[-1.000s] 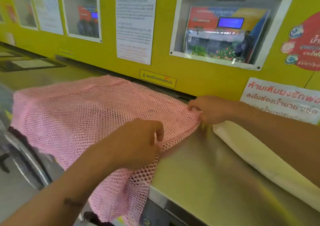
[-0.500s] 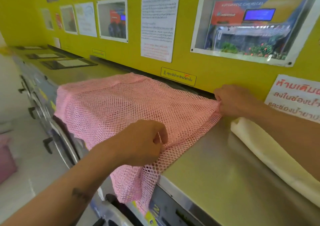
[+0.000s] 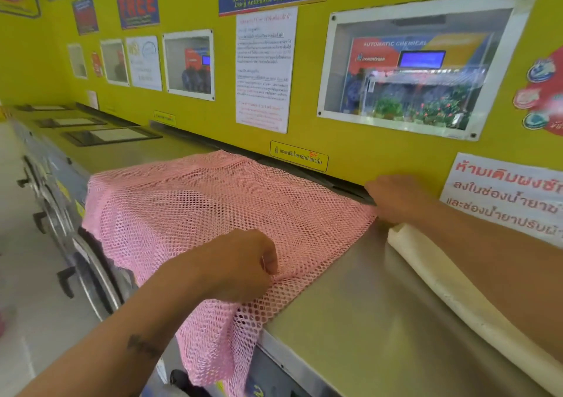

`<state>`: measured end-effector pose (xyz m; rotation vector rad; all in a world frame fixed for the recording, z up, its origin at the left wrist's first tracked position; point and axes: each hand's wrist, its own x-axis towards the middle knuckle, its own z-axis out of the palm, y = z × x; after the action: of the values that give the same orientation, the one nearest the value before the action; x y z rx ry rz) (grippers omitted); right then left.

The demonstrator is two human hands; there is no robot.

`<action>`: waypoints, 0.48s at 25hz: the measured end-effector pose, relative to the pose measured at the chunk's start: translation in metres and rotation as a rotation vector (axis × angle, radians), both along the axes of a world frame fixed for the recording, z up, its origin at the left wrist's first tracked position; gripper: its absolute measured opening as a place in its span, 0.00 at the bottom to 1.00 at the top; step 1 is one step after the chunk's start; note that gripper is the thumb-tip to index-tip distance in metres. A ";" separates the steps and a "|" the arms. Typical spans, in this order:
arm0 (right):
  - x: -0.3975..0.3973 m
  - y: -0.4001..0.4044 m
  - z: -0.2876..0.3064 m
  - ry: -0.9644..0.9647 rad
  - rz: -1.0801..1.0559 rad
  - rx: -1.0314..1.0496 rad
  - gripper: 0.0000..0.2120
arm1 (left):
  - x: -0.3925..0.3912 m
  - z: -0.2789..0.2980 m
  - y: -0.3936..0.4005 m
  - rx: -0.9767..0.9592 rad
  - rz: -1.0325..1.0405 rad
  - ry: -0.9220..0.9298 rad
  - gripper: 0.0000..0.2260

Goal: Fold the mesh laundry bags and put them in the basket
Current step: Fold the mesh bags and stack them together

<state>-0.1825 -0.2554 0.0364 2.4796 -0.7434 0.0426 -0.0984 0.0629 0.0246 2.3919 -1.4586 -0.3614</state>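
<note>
A pink mesh laundry bag [image 3: 195, 210] lies spread flat over the steel top of a washing machine [image 3: 359, 320]. Its left and near edges hang down over the machine's front. My left hand [image 3: 240, 265] pinches the bag's near right edge at the front of the top. My right hand [image 3: 396, 198] grips the bag's far right corner, close to the yellow wall. No basket shows in the head view.
A cream folded cloth [image 3: 457, 293] lies along the steel top under my right forearm. The yellow wall [image 3: 350, 159] with posters and a framed window rises right behind the top. More washers [image 3: 70, 214] line the left, with pale floor below.
The view has swung up and left, showing more wall and floor. Both hands keep their grip on the bag's right edge, and the bag lies as before.
</note>
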 end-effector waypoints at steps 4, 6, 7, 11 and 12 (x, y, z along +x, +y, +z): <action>-0.005 0.007 0.018 0.060 -0.012 0.316 0.03 | -0.017 -0.007 0.002 -0.126 0.055 -0.074 0.11; -0.004 0.025 0.028 0.026 0.056 0.512 0.09 | -0.029 -0.010 0.003 -0.143 0.067 -0.153 0.18; -0.003 0.036 0.031 0.080 0.064 0.583 0.16 | -0.033 -0.010 0.003 -0.099 0.051 -0.171 0.20; 0.000 0.072 0.024 0.375 0.079 0.550 0.38 | -0.027 -0.006 0.002 -0.014 -0.008 -0.134 0.17; -0.001 0.076 0.022 0.380 0.088 0.547 0.39 | -0.024 -0.005 0.002 -0.033 0.006 -0.149 0.17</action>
<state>-0.1833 -0.1795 0.0580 2.8979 -0.5285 -0.6627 -0.1228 0.0646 0.0194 2.4418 -1.5067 -0.1593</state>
